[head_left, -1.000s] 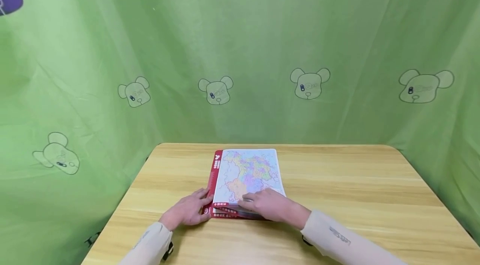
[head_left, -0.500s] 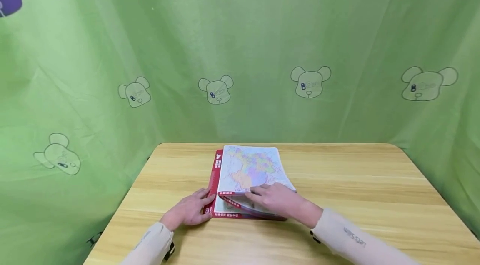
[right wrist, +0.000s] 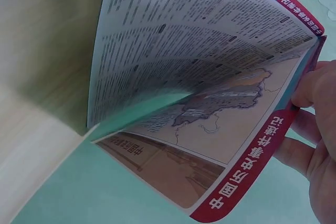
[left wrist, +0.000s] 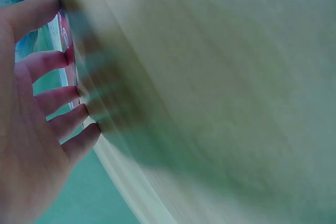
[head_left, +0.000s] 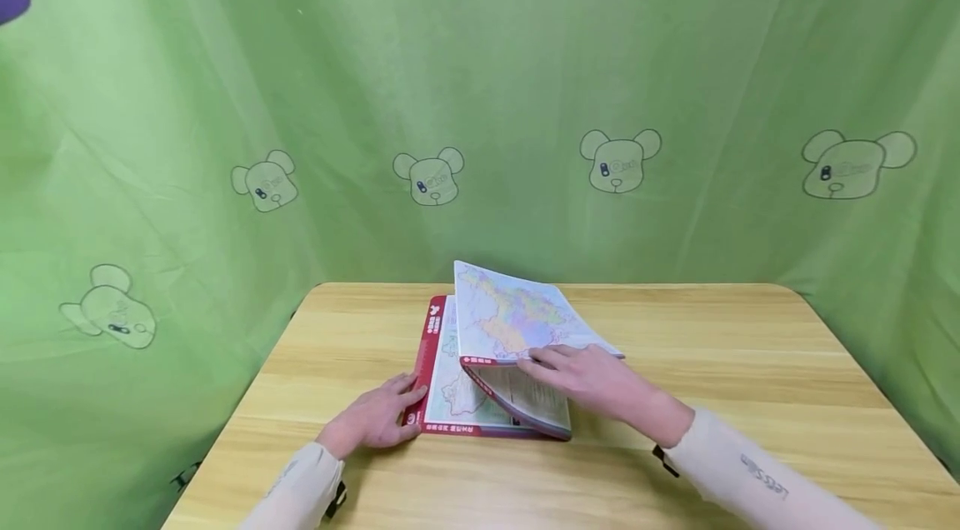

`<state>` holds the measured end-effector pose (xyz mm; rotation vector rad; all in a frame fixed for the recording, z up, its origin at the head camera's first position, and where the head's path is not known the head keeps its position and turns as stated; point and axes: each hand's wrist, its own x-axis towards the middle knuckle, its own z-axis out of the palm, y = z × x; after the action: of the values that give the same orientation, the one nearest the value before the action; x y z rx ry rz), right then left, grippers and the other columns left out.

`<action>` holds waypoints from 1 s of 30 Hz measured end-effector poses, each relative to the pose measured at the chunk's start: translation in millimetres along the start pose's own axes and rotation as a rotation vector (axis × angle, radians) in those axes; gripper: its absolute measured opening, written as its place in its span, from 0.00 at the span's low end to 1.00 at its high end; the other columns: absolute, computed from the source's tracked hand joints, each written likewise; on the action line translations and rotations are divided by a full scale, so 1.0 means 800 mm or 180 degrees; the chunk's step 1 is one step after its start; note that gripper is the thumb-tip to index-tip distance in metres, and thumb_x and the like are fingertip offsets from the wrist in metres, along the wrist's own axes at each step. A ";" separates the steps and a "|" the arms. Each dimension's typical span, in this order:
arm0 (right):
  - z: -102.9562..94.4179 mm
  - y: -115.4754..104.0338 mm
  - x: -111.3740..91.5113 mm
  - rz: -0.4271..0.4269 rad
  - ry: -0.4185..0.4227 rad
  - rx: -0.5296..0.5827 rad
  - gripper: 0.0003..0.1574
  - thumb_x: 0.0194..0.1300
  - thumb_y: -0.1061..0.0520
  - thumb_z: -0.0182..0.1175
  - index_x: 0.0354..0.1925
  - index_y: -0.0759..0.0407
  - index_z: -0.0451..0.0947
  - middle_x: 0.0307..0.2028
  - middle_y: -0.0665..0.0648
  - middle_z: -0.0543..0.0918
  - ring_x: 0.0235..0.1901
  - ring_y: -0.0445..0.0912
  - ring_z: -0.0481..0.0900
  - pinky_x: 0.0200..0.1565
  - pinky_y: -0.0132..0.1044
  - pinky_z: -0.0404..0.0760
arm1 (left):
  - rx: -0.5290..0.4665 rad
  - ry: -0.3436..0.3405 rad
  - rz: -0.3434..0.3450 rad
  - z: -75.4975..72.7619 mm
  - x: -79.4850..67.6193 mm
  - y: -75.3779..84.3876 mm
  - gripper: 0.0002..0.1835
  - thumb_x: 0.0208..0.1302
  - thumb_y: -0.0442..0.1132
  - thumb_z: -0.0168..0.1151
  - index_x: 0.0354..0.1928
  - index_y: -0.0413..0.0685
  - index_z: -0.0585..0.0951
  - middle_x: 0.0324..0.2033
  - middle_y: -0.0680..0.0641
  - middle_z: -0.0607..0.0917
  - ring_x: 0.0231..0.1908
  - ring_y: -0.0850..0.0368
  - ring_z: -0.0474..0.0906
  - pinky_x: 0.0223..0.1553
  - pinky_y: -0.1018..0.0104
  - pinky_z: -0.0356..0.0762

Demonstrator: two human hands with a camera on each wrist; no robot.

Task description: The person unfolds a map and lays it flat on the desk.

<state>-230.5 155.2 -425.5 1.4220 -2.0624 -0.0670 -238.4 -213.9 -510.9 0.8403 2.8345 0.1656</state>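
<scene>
A folded map [head_left: 510, 309] with red borders lies near the middle of the table, its upper panels lifted at a slant. My right hand [head_left: 603, 384] pinches the near right edge of the raised panels, thumb on one face and fingers on the other. Between the parted panels, the right wrist view shows dense printed text [right wrist: 157, 51] and a red title strip [right wrist: 247, 166]. On the red left margin [head_left: 429, 355] of the bottom panel rest the fingertips of my left hand [head_left: 375, 415]. The left wrist view has that hand [left wrist: 37, 108] with fingers spread and slightly bent along the map's edge.
A light wooden table [head_left: 720, 363] extends on both sides of the map. Behind and beside it hangs a green curtain [head_left: 525, 72] printed with bear heads.
My right hand has moved right and up, lifting the map's upper panels and parting them from the bottom one, which shows more. The left hand has stayed in place.
</scene>
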 end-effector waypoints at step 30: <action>-0.061 0.047 -0.076 0.0445 0.0517 -0.0113 0.30 0.77 0.60 0.25 0.56 0.59 0.74 0.45 0.59 0.81 0.38 0.54 0.82 0.18 0.43 0.79 | -0.0033 -0.0098 -0.0090 0.002 0.002 -0.003 0.37 0.62 0.59 0.55 0.70 0.49 0.64 0.72 0.43 0.54 0.69 0.43 0.51 0.65 0.47 0.58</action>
<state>-222.9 237.3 -400.1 1.2171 -2.0099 0.0673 -240.3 -215.1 -513.0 0.7934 2.8129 0.1618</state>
